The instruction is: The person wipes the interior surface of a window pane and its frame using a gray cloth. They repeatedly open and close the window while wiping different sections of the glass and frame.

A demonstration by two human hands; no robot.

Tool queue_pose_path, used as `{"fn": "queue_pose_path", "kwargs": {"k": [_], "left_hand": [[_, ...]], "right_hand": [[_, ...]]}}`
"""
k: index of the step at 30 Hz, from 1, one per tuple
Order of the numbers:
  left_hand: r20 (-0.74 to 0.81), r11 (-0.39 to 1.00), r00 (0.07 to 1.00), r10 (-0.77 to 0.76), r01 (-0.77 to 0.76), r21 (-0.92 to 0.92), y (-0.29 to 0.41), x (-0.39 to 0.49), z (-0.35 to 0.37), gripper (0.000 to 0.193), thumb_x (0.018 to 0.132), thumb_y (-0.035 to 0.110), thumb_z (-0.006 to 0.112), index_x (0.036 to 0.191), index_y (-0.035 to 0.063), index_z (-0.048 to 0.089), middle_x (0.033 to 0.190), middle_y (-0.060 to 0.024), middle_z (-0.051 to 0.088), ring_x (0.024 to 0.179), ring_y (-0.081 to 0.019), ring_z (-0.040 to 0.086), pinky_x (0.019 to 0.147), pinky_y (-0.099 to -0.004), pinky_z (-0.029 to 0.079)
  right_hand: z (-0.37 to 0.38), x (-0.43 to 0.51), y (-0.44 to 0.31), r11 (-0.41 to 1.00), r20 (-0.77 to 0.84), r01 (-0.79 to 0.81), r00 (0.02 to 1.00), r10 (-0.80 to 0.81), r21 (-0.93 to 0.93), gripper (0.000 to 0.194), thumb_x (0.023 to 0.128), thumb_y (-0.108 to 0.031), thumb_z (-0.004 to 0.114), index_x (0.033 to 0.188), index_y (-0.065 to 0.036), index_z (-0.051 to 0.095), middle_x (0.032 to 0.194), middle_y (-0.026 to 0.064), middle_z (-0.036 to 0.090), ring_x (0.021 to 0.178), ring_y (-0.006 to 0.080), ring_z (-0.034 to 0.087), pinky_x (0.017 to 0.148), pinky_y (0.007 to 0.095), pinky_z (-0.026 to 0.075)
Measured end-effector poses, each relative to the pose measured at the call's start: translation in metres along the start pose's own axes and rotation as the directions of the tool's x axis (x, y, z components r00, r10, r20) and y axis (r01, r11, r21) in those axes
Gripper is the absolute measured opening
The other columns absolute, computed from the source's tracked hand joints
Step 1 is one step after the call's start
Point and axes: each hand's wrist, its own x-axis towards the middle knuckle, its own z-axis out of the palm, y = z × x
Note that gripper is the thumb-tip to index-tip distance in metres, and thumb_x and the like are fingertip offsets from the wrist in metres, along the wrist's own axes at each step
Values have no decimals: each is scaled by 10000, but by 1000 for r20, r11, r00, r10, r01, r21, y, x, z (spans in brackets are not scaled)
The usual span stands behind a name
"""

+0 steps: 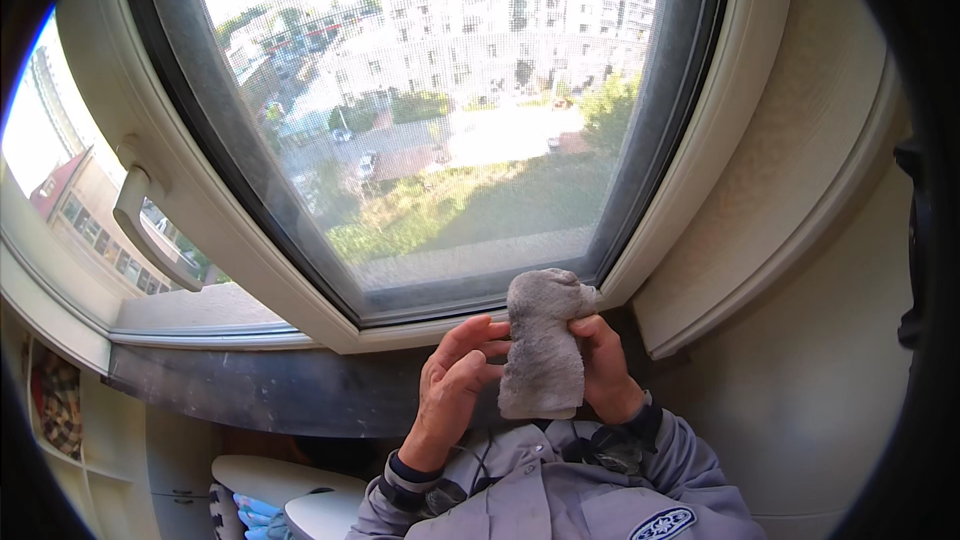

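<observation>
A folded grey terry cloth (541, 352) hangs upright between my two hands, in front of the lower edge of the window frame. My right hand (606, 367) grips its right side, thumb in front, the other fingers hidden behind the cloth. At the cloth's left edge is my left hand (456, 382), its fingers spread; the fingertips meet the edge or pass behind it, and whether they hold it cannot be told. Beyond the cloth stands the window with an insect screen (480, 165) inside a pale frame (739, 127).
A dark stone windowsill (300, 390) runs below the window. At left are a white window handle (146, 232) and a second pane. Shelves (105, 457) with checked fabric, a white rounded surface (322, 516) and blue fabric (259, 514) lie at lower left. A pale wall (795, 405) stands at right.
</observation>
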Motion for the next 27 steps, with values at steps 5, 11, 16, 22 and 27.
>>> {"fn": "queue_pose_path", "kwargs": {"k": [5, 11, 16, 22, 27], "left_hand": [[-15, 999, 1000, 7, -6, 45, -3, -1, -7, 420, 1039, 137, 580, 1432, -10, 558, 1332, -195, 661, 1190, -279, 674, 972, -382, 580], [-20, 984, 998, 66, -62, 170, -5, -1, -6, 413, 1008, 65, 615, 1416, 6, 585, 1376, -154, 637, 1268, -244, 616, 1041, -406, 530], [95, 861, 984, 147, -175, 477, -5, -2, 0, 636, 969, 163, 715, 1537, 31, 460, 1523, -113, 520, 1399, -256, 505, 1148, -399, 413], [-51, 907, 990, 130, -98, 409, -18, -2, 4, 601, 982, 261, 724, 1471, 20, 471, 1343, -102, 577, 1198, -176, 546, 1047, -321, 444], [-252, 988, 967, 34, 5, 154, -14, -1, 0, 389, 1018, 200, 657, 1363, 35, 587, 1190, -41, 668, 1081, -128, 604, 976, -287, 475]], "right_hand": [[-9, -4, -5, 996, 19, 7, 1000, -8, 92, 619, 860, -192, 533, 1436, 36, 523, 1351, 208, 642, 1246, 356, 638, 1122, 496, 483], [3, -6, -13, 989, -3, 139, 990, -139, -44, 546, 908, -142, 533, 1425, 33, 534, 1333, 176, 654, 1224, 310, 652, 1103, 459, 496], [24, -12, -10, 919, -44, 158, 981, -186, -362, 371, 1064, -134, 553, 1409, 2, 564, 1258, 62, 668, 1164, 158, 640, 1033, 334, 509], [33, -9, 6, 613, 166, 260, 964, -206, -746, 355, 1102, -197, 576, 1399, -4, 590, 1161, -15, 647, 1070, 56, 555, 939, 241, 479], [37, -6, -2, 820, 0, 239, 960, -280, -520, 321, 1083, -156, 550, 1358, -10, 626, 1192, 12, 684, 1078, 81, 612, 970, 267, 496]]}}
